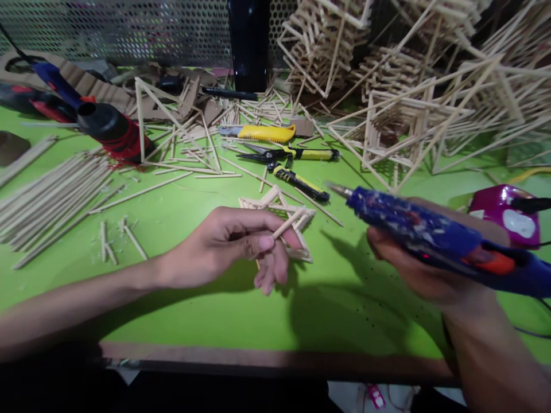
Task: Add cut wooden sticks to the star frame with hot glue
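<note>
On your left, loose wooden sticks (55,198) lie on the green counter (172,318). Your left hand (228,244) pinches a small stick frame (293,219) between fingers and thumb, below the yellow cutter (267,133) and pliers (293,166). Your right hand (415,272) is wrapped around a smeared blue glue gun (413,221), nozzle apart from the frame. Far right, the magenta box's (503,215) pale patch is too blurred to read.

Glue gun (413,225) partly beyond right edge

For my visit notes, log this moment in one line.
left hand: holds stick star | right hand: holds blue glue gun | yellow cutter: on table
</note>
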`<state>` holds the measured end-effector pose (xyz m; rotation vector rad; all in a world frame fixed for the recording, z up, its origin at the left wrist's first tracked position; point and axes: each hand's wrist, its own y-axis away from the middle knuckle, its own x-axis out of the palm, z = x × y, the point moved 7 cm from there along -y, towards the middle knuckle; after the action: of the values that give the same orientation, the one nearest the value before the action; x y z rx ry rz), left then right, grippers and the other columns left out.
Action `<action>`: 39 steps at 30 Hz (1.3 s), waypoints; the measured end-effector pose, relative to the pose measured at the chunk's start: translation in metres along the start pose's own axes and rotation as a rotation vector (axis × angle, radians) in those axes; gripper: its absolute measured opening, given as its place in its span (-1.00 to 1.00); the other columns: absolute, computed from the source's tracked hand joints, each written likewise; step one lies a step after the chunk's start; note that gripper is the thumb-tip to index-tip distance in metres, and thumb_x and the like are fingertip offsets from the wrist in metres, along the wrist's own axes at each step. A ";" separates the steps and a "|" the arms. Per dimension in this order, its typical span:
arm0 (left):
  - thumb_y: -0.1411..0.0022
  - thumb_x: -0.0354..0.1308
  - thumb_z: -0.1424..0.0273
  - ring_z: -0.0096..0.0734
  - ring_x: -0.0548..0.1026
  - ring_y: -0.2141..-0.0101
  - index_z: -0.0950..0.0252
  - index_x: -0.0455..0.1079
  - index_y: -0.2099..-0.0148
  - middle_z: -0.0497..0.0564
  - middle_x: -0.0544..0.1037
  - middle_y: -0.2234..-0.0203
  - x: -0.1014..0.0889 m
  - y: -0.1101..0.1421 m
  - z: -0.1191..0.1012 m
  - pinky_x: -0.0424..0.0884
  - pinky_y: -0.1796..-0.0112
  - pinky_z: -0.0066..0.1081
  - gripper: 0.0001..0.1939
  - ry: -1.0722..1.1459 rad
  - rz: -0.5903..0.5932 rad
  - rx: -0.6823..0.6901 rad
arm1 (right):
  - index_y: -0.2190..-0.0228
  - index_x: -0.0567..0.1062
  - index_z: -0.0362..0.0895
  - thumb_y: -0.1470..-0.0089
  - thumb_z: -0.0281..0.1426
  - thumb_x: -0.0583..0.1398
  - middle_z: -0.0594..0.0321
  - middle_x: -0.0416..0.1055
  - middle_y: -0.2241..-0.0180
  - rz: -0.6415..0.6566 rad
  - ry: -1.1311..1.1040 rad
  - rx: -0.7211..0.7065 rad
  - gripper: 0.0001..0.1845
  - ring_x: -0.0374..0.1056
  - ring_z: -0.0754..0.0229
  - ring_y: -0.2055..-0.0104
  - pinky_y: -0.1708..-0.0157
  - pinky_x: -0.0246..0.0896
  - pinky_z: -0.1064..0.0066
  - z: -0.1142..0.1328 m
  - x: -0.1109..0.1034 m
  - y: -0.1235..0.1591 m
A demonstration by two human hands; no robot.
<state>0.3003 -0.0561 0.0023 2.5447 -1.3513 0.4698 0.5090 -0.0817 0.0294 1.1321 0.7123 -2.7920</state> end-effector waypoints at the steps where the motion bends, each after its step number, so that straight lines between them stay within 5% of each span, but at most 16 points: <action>1: -0.46 0.04 0.50 -0.46 0.59 0.43 0.43 0.43 0.05 0.10 0.62 0.40 -0.001 0.000 -0.003 0.52 0.39 -0.49 -0.85 -0.030 -0.004 0.015 | 0.47 0.29 0.01 -0.10 -0.30 0.29 0.32 0.26 0.53 -0.032 0.074 0.059 -0.74 0.18 0.20 0.56 0.59 0.05 0.29 -0.004 -0.004 -0.001; 4: -0.47 0.05 0.49 -0.42 0.63 0.34 0.37 0.36 0.09 0.10 0.65 0.36 -0.003 0.000 -0.012 0.53 0.31 -0.49 -0.92 -0.116 -0.020 0.064 | 0.45 0.24 0.00 -0.10 -0.15 0.27 0.30 0.26 0.51 -0.042 0.314 0.218 -0.67 0.16 0.20 0.54 0.54 0.06 0.30 -0.017 -0.009 0.001; 8: -0.44 0.10 0.51 -0.47 0.62 0.30 0.36 0.37 0.14 0.08 0.66 0.33 -0.009 0.000 -0.014 0.52 0.27 -0.53 -0.96 -0.174 -0.064 0.057 | 0.34 0.25 -0.05 0.03 -0.28 0.24 0.20 0.30 0.43 0.186 0.508 0.342 -0.74 0.21 0.15 0.49 0.55 0.05 0.31 -0.037 0.007 0.016; 15: -0.32 0.27 0.50 -0.51 0.61 0.31 0.32 0.56 0.18 -0.01 0.62 0.35 -0.025 0.003 -0.009 0.60 0.25 -0.55 -0.95 -0.114 -0.241 0.066 | 0.12 0.33 -0.10 -0.05 -0.24 0.24 0.02 0.35 0.20 0.310 0.516 0.268 -0.63 0.35 -0.10 0.16 0.28 0.29 0.13 -0.057 0.010 0.050; 19: -0.20 0.36 0.56 -0.56 0.62 0.33 0.26 0.62 0.22 -0.06 0.66 0.33 -0.032 0.007 -0.014 0.58 0.27 -0.68 -0.88 -0.239 -0.366 0.119 | -0.08 0.34 -0.11 -0.18 -0.01 0.13 -0.09 0.34 -0.01 0.250 0.508 0.106 -0.42 0.31 -0.29 -0.08 0.07 0.31 -0.05 -0.020 0.007 0.039; 26: -0.16 0.39 0.56 -0.53 0.65 0.34 0.20 0.66 0.26 -0.09 0.69 0.34 -0.031 0.010 -0.024 0.59 0.31 -0.67 -0.86 -0.302 -0.558 0.216 | 0.13 0.42 -0.09 -0.24 -0.36 0.23 0.22 0.52 0.18 0.109 0.043 0.028 -0.84 0.49 0.24 0.18 0.19 0.40 0.44 0.059 0.047 0.004; 34: -0.20 0.36 0.57 -0.46 0.64 0.17 0.14 0.65 0.26 -0.11 0.68 0.29 -0.029 0.017 -0.030 0.61 0.10 -0.51 -0.82 -0.240 -0.568 0.311 | 0.24 0.49 -0.07 -0.19 -0.47 0.25 0.35 0.58 0.30 -0.073 -0.036 -0.025 -0.91 0.52 0.33 0.24 0.19 0.41 0.53 0.073 0.049 -0.013; 39: -0.18 0.40 0.48 -0.53 0.61 0.39 0.20 0.61 0.17 -0.10 0.65 0.38 -0.044 0.026 -0.022 0.58 0.34 -0.60 -0.85 -0.308 -0.586 0.169 | 0.22 0.54 -0.07 -0.10 -0.52 0.30 0.32 0.58 0.30 -0.118 -0.060 -0.013 -0.81 0.52 0.28 0.27 0.21 0.43 0.44 0.065 0.044 -0.015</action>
<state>0.2514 -0.0296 0.0067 3.0659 -0.5872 0.0816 0.4310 -0.0905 0.0468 1.0321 0.8162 -2.8991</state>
